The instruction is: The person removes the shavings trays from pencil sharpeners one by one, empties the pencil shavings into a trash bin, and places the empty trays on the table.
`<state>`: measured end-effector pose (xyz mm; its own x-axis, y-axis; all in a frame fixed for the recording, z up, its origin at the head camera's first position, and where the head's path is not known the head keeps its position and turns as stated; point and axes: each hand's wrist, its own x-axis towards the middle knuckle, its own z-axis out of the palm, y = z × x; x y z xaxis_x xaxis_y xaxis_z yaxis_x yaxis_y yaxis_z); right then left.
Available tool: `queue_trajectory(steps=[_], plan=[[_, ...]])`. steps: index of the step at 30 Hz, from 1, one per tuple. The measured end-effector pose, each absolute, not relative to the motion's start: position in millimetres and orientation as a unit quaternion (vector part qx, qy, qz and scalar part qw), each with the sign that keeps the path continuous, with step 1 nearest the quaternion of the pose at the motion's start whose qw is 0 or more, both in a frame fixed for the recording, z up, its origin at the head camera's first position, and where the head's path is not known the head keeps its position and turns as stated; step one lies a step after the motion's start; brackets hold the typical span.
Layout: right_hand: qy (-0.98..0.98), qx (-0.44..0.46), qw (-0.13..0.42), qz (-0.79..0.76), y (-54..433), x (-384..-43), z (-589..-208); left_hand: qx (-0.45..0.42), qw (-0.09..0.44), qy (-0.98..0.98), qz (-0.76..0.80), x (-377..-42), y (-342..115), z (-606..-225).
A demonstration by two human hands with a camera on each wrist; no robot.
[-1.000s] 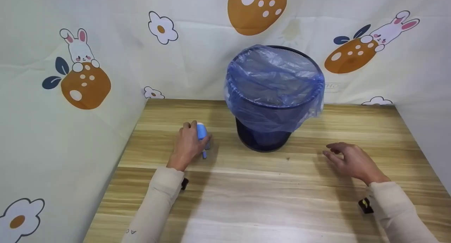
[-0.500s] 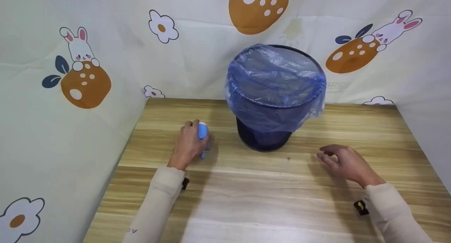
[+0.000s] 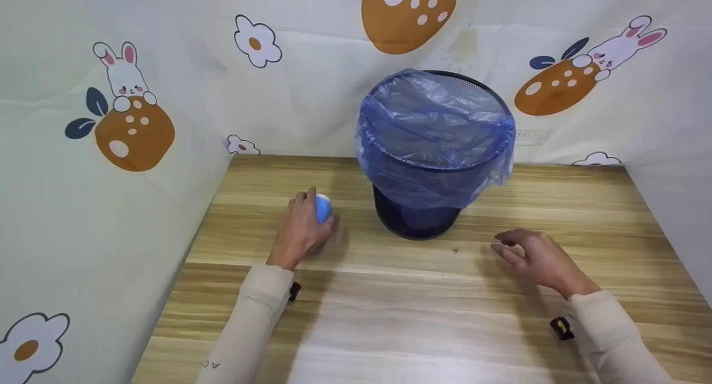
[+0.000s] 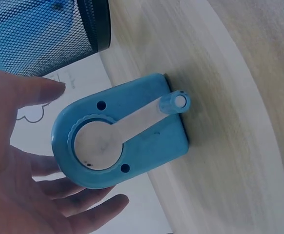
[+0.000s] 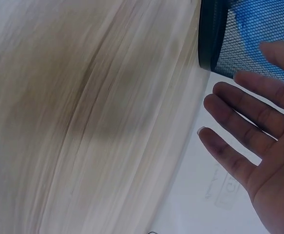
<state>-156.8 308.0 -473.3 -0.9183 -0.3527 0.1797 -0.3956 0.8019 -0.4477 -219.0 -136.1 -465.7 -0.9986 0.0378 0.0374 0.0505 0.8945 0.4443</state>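
A blue hand-crank pencil sharpener (image 4: 146, 139) with a pale crank arm stands on the table in the left wrist view. In the head view only the top of this pencil sharpener (image 3: 323, 208) shows beside my left hand (image 3: 303, 227). The left hand's fingers (image 4: 95, 212) reach loosely behind the sharpener, and its thumb lies straight, apart from the body. My right hand (image 3: 537, 260) hovers over the right side of the table, fingers relaxed, with nothing in it. Its spread fingers (image 5: 251, 117) show in the right wrist view.
A dark mesh wastebasket (image 3: 414, 220), lined with a blue plastic bag (image 3: 434, 189), stands between the hands near the back. The wooden table (image 3: 400, 311) meets a printed cloth wall (image 3: 311, 111) behind and at both sides.
My right hand has moved a little left. The left hand has shifted slightly right at the sharpener, and the crank, visible before under the hand, is now hidden in the head view.
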Motion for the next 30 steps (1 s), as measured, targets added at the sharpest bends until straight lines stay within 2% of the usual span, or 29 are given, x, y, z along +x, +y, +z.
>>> queue_trajectory(steps=[5, 19, 30], plan=[[-0.945, 0.194, 0.034, 0.260, 302.2, -156.3, -470.8, -0.003, 0.017, -0.974, -0.225, -219.0, -134.6, -471.2], [-0.932, 0.219, 0.032, 0.286, 281.4, -152.4, -469.6, 0.028, 0.077, -0.970, -0.231, -216.7, -128.7, -479.6], [-0.927, 0.223, 0.021, 0.300, 271.3, -148.4, -466.2, 0.018, 0.074, -0.964, -0.256, -217.1, -129.9, -480.1]])
